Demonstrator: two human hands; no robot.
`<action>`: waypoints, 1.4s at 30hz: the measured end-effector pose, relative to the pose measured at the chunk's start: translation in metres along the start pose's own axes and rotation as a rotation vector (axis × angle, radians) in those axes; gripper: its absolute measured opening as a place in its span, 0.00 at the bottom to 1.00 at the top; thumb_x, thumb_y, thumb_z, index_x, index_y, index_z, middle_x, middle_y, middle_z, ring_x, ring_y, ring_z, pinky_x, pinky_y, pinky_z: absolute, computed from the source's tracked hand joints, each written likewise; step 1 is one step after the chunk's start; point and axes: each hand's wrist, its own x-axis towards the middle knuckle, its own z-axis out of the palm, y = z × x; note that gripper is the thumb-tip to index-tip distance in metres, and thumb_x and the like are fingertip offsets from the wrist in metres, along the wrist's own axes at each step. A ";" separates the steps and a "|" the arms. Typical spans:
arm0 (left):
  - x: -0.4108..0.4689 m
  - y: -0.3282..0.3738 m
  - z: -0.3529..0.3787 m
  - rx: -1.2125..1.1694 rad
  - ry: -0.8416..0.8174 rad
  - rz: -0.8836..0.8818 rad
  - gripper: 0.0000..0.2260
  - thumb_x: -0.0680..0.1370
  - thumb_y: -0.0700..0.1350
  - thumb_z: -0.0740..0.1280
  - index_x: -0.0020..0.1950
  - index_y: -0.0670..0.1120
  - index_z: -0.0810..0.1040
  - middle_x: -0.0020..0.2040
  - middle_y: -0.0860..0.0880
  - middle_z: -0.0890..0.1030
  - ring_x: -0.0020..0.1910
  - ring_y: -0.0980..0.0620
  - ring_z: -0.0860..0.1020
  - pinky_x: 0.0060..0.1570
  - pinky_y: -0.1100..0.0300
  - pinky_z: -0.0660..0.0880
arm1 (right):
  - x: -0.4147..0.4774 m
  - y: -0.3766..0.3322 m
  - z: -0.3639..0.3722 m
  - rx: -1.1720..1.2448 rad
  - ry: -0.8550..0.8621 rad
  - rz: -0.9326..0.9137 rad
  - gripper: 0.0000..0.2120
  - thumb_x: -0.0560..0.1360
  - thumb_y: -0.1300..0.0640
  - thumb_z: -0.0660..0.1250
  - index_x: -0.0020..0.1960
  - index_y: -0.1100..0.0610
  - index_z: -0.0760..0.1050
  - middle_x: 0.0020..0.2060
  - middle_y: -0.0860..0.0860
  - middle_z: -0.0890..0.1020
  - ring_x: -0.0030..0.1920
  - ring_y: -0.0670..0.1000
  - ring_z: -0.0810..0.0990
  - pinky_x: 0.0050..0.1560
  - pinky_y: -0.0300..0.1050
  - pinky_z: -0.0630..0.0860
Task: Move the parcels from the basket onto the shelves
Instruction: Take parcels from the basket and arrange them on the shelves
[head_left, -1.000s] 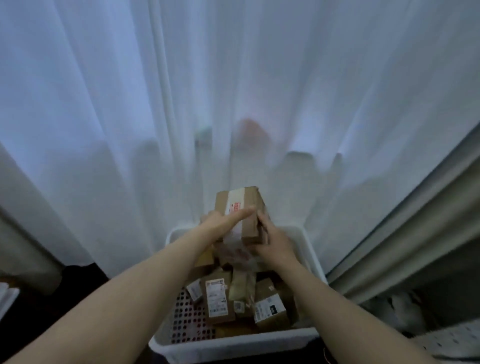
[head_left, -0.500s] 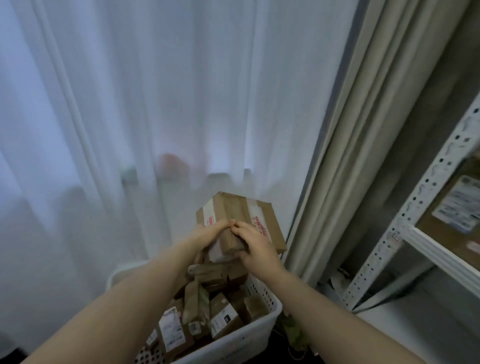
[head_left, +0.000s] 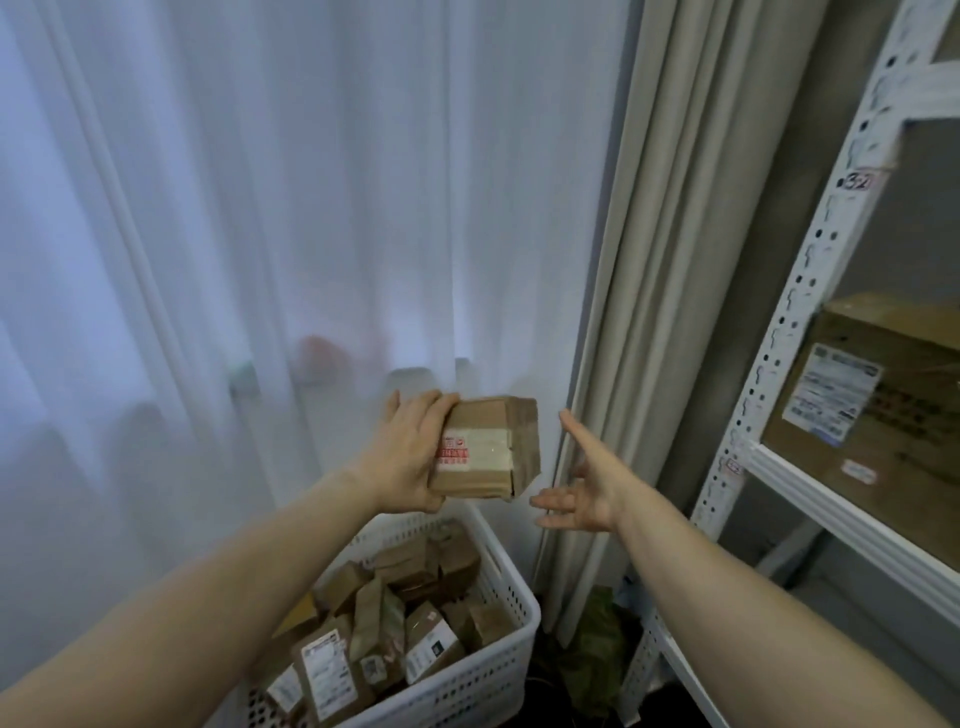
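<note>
Parcels (head_left: 322, 670) lie heaped in the white perforated basket (head_left: 483, 675). Above it the left hand (head_left: 410, 457) grips a taped cardboard box (head_left: 488, 447), fingers (head_left: 421, 408) curled over its end; the right hand (head_left: 587, 483) is spread open just beside it, holding nothing. Rightward stands the shelving (head_left: 810, 270) bearing a labelled carton (head_left: 893, 415), sheer curtain (head_left: 311, 208) behind

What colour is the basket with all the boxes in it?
White, with little holes all over the basket, seen in the head view.

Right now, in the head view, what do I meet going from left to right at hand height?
sheer white curtain → left hand → cardboard parcel → right hand → beige curtain → shelf post → labelled box
</note>
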 end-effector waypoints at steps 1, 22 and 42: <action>-0.001 0.003 0.000 0.075 0.028 0.080 0.50 0.56 0.56 0.75 0.72 0.40 0.58 0.63 0.38 0.70 0.62 0.38 0.72 0.66 0.35 0.59 | -0.002 0.000 0.005 -0.029 -0.027 0.017 0.66 0.51 0.31 0.75 0.78 0.57 0.47 0.64 0.68 0.71 0.59 0.65 0.77 0.51 0.66 0.76; -0.011 0.002 -0.033 -0.081 0.290 -0.167 0.31 0.72 0.57 0.55 0.71 0.43 0.66 0.67 0.42 0.69 0.67 0.41 0.68 0.71 0.42 0.56 | 0.003 0.011 0.013 0.067 -0.121 -0.335 0.26 0.63 0.44 0.73 0.59 0.37 0.72 0.55 0.54 0.81 0.52 0.57 0.80 0.48 0.56 0.80; 0.012 0.043 -0.067 -1.234 0.195 -0.621 0.11 0.81 0.39 0.60 0.56 0.53 0.77 0.45 0.57 0.80 0.45 0.59 0.78 0.42 0.64 0.75 | -0.017 -0.017 -0.001 -0.141 -0.222 -0.580 0.44 0.55 0.48 0.77 0.68 0.31 0.65 0.53 0.48 0.84 0.53 0.55 0.79 0.47 0.47 0.77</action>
